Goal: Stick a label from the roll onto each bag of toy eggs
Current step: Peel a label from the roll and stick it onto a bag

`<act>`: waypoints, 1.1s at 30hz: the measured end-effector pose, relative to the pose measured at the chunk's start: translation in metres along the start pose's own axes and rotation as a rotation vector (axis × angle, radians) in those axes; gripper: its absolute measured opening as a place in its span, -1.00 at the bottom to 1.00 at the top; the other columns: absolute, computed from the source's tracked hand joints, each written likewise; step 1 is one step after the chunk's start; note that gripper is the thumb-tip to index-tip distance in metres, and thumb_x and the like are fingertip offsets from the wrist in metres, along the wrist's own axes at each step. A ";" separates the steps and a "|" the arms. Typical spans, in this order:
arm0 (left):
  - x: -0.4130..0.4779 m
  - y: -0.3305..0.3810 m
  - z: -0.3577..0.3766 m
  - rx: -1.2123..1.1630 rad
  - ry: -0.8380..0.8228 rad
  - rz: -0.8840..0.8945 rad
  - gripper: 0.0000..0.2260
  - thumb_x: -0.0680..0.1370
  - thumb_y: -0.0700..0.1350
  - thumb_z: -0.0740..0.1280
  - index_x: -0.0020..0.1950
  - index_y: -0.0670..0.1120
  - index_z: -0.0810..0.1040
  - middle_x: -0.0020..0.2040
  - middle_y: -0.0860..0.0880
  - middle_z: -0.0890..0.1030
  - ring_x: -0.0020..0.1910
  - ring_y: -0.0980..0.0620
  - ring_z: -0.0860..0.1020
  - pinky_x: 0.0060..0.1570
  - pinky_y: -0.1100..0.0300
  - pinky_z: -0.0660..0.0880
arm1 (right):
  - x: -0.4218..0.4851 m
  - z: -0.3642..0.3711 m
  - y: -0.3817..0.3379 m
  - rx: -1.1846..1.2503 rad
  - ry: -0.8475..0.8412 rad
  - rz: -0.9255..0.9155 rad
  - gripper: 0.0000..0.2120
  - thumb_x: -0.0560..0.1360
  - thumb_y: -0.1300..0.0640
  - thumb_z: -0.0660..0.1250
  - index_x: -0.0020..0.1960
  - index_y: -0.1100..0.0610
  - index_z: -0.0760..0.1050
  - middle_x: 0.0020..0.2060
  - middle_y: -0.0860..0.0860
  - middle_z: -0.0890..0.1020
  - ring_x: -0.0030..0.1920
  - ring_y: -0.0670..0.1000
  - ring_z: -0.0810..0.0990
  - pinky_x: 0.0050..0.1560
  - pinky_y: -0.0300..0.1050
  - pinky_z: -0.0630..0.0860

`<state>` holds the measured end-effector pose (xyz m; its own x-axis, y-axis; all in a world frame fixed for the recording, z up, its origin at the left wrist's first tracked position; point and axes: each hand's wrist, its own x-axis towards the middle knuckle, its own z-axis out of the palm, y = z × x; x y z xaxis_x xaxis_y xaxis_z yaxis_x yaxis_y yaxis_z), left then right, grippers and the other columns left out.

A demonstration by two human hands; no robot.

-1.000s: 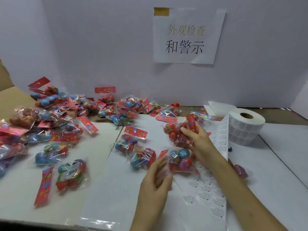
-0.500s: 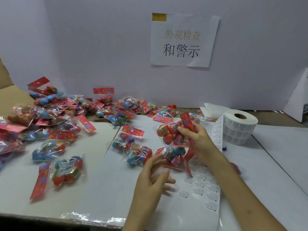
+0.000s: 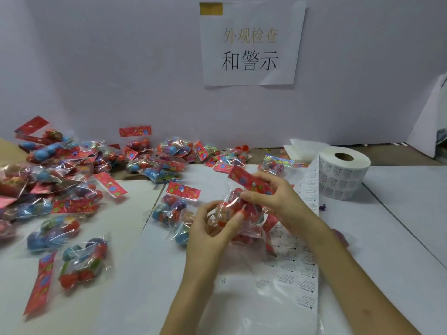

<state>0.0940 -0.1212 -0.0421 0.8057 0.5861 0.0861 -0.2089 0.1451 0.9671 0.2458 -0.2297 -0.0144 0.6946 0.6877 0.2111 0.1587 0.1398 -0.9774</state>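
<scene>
My left hand (image 3: 210,228) curls round the bag of toy eggs (image 3: 250,226) from below; my right hand (image 3: 278,199) pinches its red top; the label roll (image 3: 343,174) stands just beyond.

Left hand (image 3: 212,229) and right hand (image 3: 278,201) meet mid-air, fingers (image 3: 252,196) curled, both pinching one bag (image 3: 249,227).

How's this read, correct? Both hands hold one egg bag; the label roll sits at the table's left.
Not quite. The head view shows the label roll at the right of the table, beyond the right hand. The rest holds: the left hand and the right hand both hold one egg bag.
</scene>
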 end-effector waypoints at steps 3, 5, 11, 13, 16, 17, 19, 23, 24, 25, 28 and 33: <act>0.005 -0.005 0.004 0.009 0.032 -0.024 -0.58 0.33 -0.02 0.60 0.15 -0.04 0.63 0.00 -0.13 0.74 0.02 -0.15 0.72 0.09 -0.05 0.64 | -0.001 0.000 -0.001 -0.073 0.016 -0.017 -0.72 0.39 0.09 0.60 0.07 0.03 0.66 -0.10 0.03 0.74 -0.09 0.08 0.74 -0.03 -0.10 0.64; 0.006 -0.009 0.003 -0.018 0.057 -0.049 -0.59 0.31 -0.05 0.59 0.12 -0.05 0.64 0.01 -0.17 0.74 0.04 -0.23 0.71 0.10 -0.10 0.63 | -0.002 0.002 -0.001 -0.082 0.028 0.013 -0.67 0.40 0.04 0.59 0.14 0.01 0.64 -0.03 0.00 0.74 -0.04 0.04 0.74 -0.01 -0.11 0.64; 0.004 -0.011 -0.005 -0.217 0.087 -0.156 -0.62 0.39 -0.20 0.53 0.19 -0.14 0.58 -0.11 -0.18 0.71 -0.22 -0.13 0.67 -0.36 0.20 0.58 | -0.005 0.013 0.001 -0.005 -0.085 0.119 -0.60 0.48 -0.05 0.50 0.27 0.00 0.53 0.04 -0.01 0.73 0.06 0.01 0.72 -0.04 -0.17 0.62; 0.004 -0.012 -0.008 -0.249 0.107 -0.156 -0.75 0.50 -0.33 0.42 0.16 -0.18 0.55 -0.27 -0.15 0.61 -0.36 -0.06 0.59 -0.45 0.25 0.51 | -0.006 0.016 0.000 0.021 -0.141 0.131 -0.54 0.48 -0.06 0.51 0.32 -0.01 0.49 0.09 -0.02 0.71 0.08 0.03 0.72 -0.08 -0.14 0.64; 0.004 -0.010 -0.011 -0.288 0.125 -0.130 -0.77 0.52 -0.40 0.38 0.10 -0.14 0.53 -0.26 -0.18 0.57 -0.33 -0.09 0.58 -0.39 0.21 0.58 | -0.008 0.017 0.000 -0.051 -0.221 0.124 -0.43 0.39 -0.17 0.54 0.33 -0.08 0.47 0.15 -0.07 0.69 0.12 0.03 0.70 -0.03 -0.05 0.66; 0.004 -0.009 -0.011 -0.293 0.125 -0.114 -0.76 0.50 -0.40 0.40 0.09 -0.14 0.53 -0.24 -0.19 0.61 -0.31 -0.10 0.59 -0.36 0.19 0.60 | -0.008 0.018 0.001 -0.083 -0.226 0.128 -0.40 0.35 -0.21 0.55 0.31 -0.10 0.48 0.14 -0.09 0.69 0.13 0.00 0.70 0.04 -0.03 0.66; 0.002 -0.008 -0.010 -0.301 0.133 -0.074 -0.71 0.43 -0.37 0.46 0.09 -0.15 0.52 -0.22 -0.16 0.68 -0.33 -0.07 0.65 -0.34 0.20 0.61 | -0.009 0.019 0.003 -0.125 -0.204 0.143 -0.39 0.30 -0.23 0.58 0.28 -0.08 0.52 0.12 -0.09 0.71 0.12 -0.04 0.70 0.16 0.04 0.64; -0.001 -0.005 -0.007 -0.271 0.169 -0.015 -0.66 0.35 -0.17 0.51 0.09 -0.11 0.57 -0.14 -0.14 0.73 -0.22 -0.08 0.71 -0.29 0.20 0.63 | -0.008 0.024 0.004 -0.121 -0.152 0.105 -0.54 0.36 -0.16 0.57 0.19 -0.06 0.58 0.04 -0.11 0.73 0.04 -0.07 0.72 0.01 -0.08 0.67; -0.002 -0.004 -0.006 -0.276 0.166 -0.024 -0.67 0.36 -0.10 0.50 0.09 -0.07 0.59 -0.11 -0.12 0.74 -0.17 -0.09 0.72 -0.24 0.20 0.64 | -0.008 0.024 0.005 -0.114 -0.129 0.080 -0.62 0.40 -0.11 0.55 0.16 -0.06 0.59 0.01 -0.12 0.73 0.02 -0.09 0.72 -0.04 -0.16 0.66; -0.004 -0.004 -0.006 -0.282 0.158 -0.040 -0.69 0.38 -0.04 0.48 0.10 -0.03 0.61 -0.09 -0.10 0.74 -0.14 -0.08 0.72 -0.20 0.19 0.65 | -0.007 0.025 0.005 -0.113 -0.103 0.059 -0.69 0.43 -0.05 0.54 0.14 -0.06 0.59 -0.01 -0.13 0.74 0.01 -0.10 0.72 -0.07 -0.22 0.63; -0.006 -0.003 -0.007 -0.253 0.140 -0.061 -0.81 0.52 -0.10 0.43 0.13 0.00 0.64 -0.04 -0.05 0.74 -0.10 -0.04 0.73 -0.12 0.18 0.66 | -0.006 0.026 0.005 -0.083 -0.065 0.031 -0.75 0.48 0.09 0.52 0.12 -0.07 0.57 -0.02 -0.09 0.75 0.02 -0.08 0.72 -0.02 -0.22 0.63; -0.008 -0.003 -0.008 -0.168 0.195 -0.029 -0.79 0.54 -0.24 0.44 0.16 -0.08 0.62 -0.15 -0.09 0.75 -0.19 -0.06 0.73 -0.28 0.25 0.61 | -0.009 0.030 -0.001 -0.070 -0.062 0.040 -0.80 0.53 -0.04 0.45 0.12 -0.03 0.59 -0.09 -0.14 0.74 -0.06 -0.17 0.71 -0.16 -0.36 0.55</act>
<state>0.0838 -0.1197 -0.0481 0.6942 0.7197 -0.0047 -0.2893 0.2851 0.9138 0.2181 -0.2146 -0.0154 0.6566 0.7351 0.1687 0.1819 0.0627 -0.9813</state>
